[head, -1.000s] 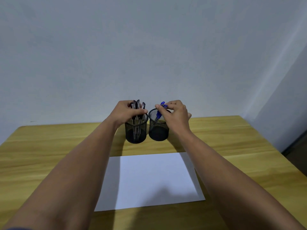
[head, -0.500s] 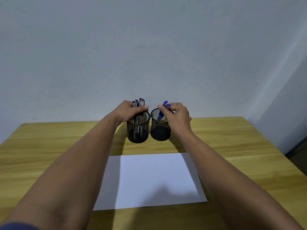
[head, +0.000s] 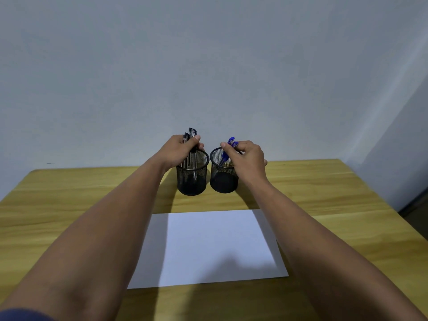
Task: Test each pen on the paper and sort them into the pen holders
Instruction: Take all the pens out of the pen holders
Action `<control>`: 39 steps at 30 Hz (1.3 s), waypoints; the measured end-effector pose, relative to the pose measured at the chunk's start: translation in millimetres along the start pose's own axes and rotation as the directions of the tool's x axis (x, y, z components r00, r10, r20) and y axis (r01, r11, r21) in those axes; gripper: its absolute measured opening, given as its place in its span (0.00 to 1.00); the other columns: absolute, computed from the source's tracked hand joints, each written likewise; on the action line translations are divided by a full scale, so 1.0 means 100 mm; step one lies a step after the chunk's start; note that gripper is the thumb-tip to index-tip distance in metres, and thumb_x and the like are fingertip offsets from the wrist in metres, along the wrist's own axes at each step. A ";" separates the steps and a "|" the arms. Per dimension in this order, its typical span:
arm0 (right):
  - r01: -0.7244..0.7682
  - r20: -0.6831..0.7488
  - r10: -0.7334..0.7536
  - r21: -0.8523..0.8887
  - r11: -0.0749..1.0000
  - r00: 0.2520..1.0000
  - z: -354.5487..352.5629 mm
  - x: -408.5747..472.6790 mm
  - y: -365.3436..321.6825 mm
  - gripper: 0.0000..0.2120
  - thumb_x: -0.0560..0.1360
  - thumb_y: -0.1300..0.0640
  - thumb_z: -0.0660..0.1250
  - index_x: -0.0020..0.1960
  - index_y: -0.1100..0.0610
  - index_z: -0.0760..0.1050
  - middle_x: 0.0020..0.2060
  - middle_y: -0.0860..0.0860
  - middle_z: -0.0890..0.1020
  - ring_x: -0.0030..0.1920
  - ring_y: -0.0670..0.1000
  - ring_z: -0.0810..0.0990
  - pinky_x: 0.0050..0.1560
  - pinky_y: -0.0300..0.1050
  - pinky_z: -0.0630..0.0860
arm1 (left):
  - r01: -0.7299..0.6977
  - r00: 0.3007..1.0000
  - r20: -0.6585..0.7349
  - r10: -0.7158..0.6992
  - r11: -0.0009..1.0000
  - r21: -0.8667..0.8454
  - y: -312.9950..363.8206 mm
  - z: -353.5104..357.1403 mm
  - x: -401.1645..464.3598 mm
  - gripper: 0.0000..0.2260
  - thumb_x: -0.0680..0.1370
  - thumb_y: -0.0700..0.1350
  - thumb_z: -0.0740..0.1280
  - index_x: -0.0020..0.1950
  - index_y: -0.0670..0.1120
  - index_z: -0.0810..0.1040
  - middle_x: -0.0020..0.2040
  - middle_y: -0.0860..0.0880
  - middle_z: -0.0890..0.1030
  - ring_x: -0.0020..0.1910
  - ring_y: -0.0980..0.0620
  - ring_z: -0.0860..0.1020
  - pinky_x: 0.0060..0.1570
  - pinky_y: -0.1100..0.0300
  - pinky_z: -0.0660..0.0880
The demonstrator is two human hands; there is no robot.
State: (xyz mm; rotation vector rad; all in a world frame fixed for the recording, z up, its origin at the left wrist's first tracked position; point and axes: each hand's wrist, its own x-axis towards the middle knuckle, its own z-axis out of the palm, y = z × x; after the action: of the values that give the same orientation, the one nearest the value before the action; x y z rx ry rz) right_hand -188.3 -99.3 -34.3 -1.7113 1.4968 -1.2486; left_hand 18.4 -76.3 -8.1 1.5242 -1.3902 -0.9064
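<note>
Both hands are at the two mesh pen holders in the centre of the frame, on the wooden table (head: 324, 205).

The left hand (head: 179, 151) is closed around a bundle of black-capped pens (head: 191, 144) that stand in the left holder (head: 191, 176); their caps rise above the fingers. The right hand (head: 246, 158) pinches the blue pens (head: 228, 149) at their caps, thumb and forefinger together. These pens lean to the left inside the right holder (head: 223, 174), tips down. The holders stand just beside each other, apparently not touching.

The paper (head: 208, 246) lies flat in the lower centre of the frame, near the holders and apart from them. It bears no visible marks, only shadow across its left and lower parts.

Assessment: the pens are being gathered for withdrawal, and testing has not begun. To do this well, lift each bundle straight up so the tips clear the rims without tipping the light mesh holders. Keep the grip firm; a loose pen could slip back or scatter.

Pens observed: slim, clear barrels, black or blue caps. The count cannot be determined.
</note>
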 end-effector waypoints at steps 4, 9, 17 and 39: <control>-0.008 -0.029 0.008 0.012 1.000 1.000 -0.04 0.00 -0.10 0.14 0.78 0.37 0.73 0.44 0.47 0.87 0.49 0.41 0.82 0.54 0.44 0.75 0.59 0.49 0.56 | -0.007 1.000 -0.026 0.008 1.000 0.013 0.05 -0.03 -0.03 0.20 0.84 0.56 0.61 0.56 0.43 0.85 0.54 0.49 0.86 0.52 0.54 0.84 0.55 0.60 0.79; -0.033 0.002 0.033 0.041 0.999 0.999 -0.21 0.05 -0.47 0.20 0.79 0.37 0.71 0.38 0.50 0.84 0.28 0.40 0.79 0.41 0.46 0.76 0.58 0.53 0.61 | -0.107 0.976 -0.191 0.108 0.994 0.018 0.33 -0.17 -0.14 0.20 0.85 0.56 0.59 0.55 0.45 0.85 0.55 0.52 0.85 0.57 0.53 0.82 0.59 0.55 0.74; 0.124 -0.055 -0.114 0.252 0.960 0.992 -0.51 -0.21 -1.25 0.19 0.80 0.44 0.73 0.39 0.56 0.86 0.37 0.56 0.88 0.38 0.54 0.84 0.54 0.58 0.80 | -0.131 0.977 -0.185 0.107 0.984 -0.121 1.02 -0.57 -0.73 0.19 0.85 0.53 0.60 0.55 0.39 0.80 0.45 0.41 0.86 0.40 0.49 0.85 0.46 0.53 0.79; 0.056 0.541 0.014 -0.113 0.992 0.841 1.37 -1.46 -1.31 0.24 0.78 0.46 0.75 0.31 0.57 0.74 0.29 0.60 0.82 0.36 0.61 0.87 0.42 0.58 0.84 | 0.456 0.881 -0.220 -0.420 0.876 0.156 -0.62 -1.43 -1.82 0.18 0.81 0.54 0.67 0.49 0.39 0.84 0.40 0.44 0.80 0.38 0.45 0.79 0.41 0.52 0.81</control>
State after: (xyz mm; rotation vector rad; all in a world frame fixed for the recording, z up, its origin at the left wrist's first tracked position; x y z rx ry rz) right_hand 0.0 47.9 -21.8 -1.9530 1.2253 -0.5979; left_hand 152.4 122.0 -19.8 2.0821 -1.0436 -0.8834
